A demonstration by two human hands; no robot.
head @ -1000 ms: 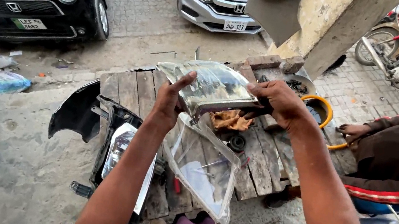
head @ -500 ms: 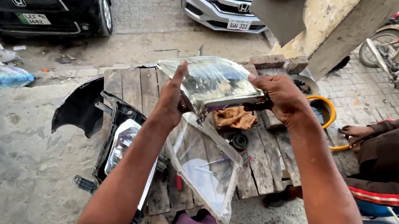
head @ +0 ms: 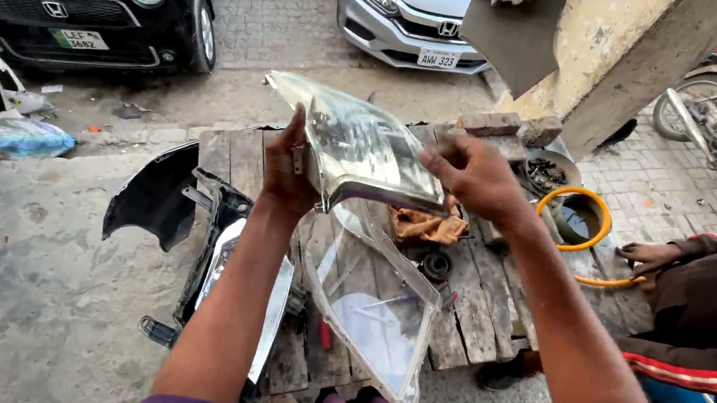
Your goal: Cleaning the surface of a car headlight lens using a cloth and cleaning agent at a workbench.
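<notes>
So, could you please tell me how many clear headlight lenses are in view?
2: one yellowed headlight lens held up between the left hand and right hand, and one clearer headlight lens on the wooden pallet below. Others may be hidden.

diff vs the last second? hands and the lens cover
The yellowed lens cover has tipped up a little, more edge-on to the camera. The right hand slid from its far right end to the top edge, fingers curled over. The left hand keeps its grip on the left side. The clear lens cover and wooden pallet stayed put.
</notes>
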